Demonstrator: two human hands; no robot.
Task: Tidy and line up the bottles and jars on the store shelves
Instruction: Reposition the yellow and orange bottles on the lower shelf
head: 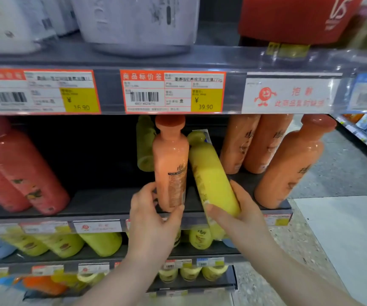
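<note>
- we see the left hand (154, 208) gripping the base of a peach-orange plastic bottle with a darker orange round cap (170, 164); the thumb curls round its left side and the fingers wrap the front.
- this bottle stands upright near the front edge of the dark middle shelf (103, 202), below the orange-framed price tag marked 39.90 (172, 91).
- the right hand (237, 214) holds the lower end of a bright yellow plastic bottle (213, 180), with the fingers curled under it and the thumb along its right side.
- the yellow bottle is tilted, its cap leaning up and left just beside the peach-orange bottle's shoulder; we cannot tell whether the two touch.
- to the right, three more orange bottles (288, 162) lean on the same shelf.
- at the left end lie leaning red bottles (23, 168), well apart from the hands.
- a dull green bottle (145, 144) stands further back, behind the held pair.
- on the shelf below we see yellow-green bottles (101, 244).
</note>
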